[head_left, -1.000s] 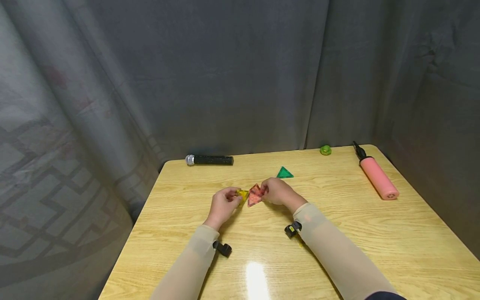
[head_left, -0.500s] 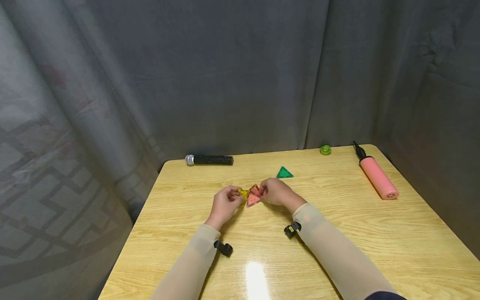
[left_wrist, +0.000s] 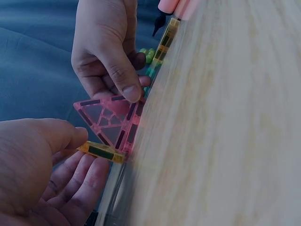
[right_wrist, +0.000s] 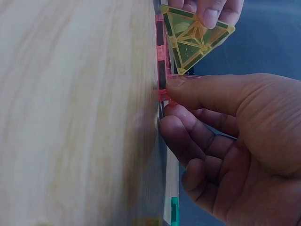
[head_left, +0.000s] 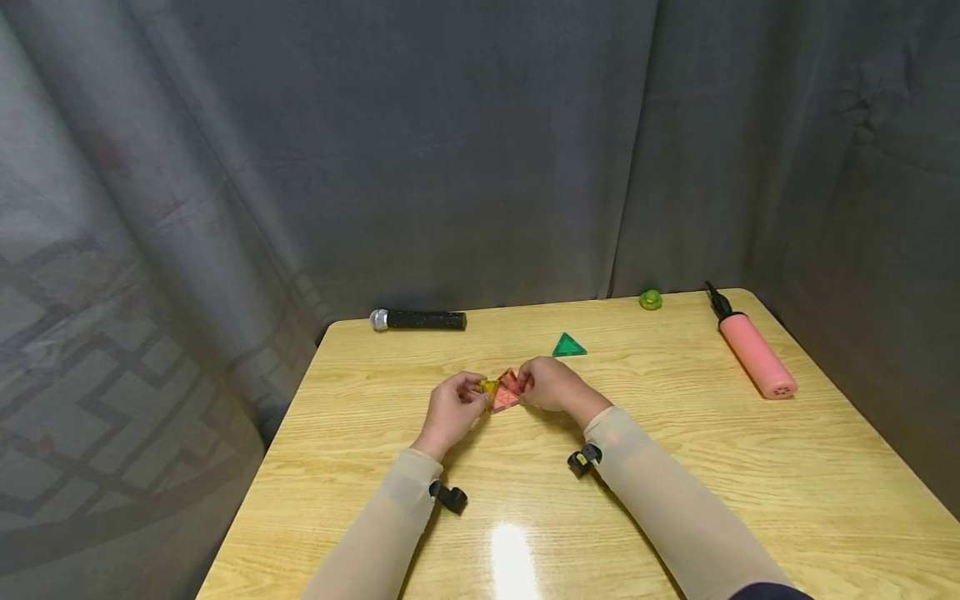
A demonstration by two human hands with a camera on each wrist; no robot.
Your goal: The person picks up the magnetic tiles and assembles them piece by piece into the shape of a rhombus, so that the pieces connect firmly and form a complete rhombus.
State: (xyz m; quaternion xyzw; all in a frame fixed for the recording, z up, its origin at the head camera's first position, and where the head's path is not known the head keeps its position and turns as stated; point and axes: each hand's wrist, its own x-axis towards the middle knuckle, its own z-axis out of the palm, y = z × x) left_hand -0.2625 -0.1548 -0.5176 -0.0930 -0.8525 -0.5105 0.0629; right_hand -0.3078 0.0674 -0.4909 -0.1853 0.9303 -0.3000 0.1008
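My left hand (head_left: 452,410) pinches a translucent yellow triangular magnetic tile (right_wrist: 190,41) between thumb and fingers, holding it tilted up. Its lower corner meets a pink triangular magnetic tile (left_wrist: 104,117), which stands raised in the left wrist view. Alongside, a second pink tile (left_wrist: 133,129) lies low at the tabletop, seen nearly edge-on. My right hand (head_left: 557,385) pinches the pink tiles at their right side, thumb on the near edge. Its fingertips are partly hidden behind the thumb. Beyond the right hand, a green triangular tile (head_left: 569,345) lies flat on the table.
A black microphone (head_left: 423,320) lies at the back left of the wooden table (head_left: 360,383). Toward the back right are a small green toy (head_left: 651,300) and a pink hand pump (head_left: 757,356). Another yellow tile (left_wrist: 166,40) lies near the right forearm. Grey curtains (head_left: 450,150) hang behind.
My left hand has moved slightly right, bringing the yellow tile against the pink tiles. The pink tiles have shifted a little left with my right hand, which keeps its grip.
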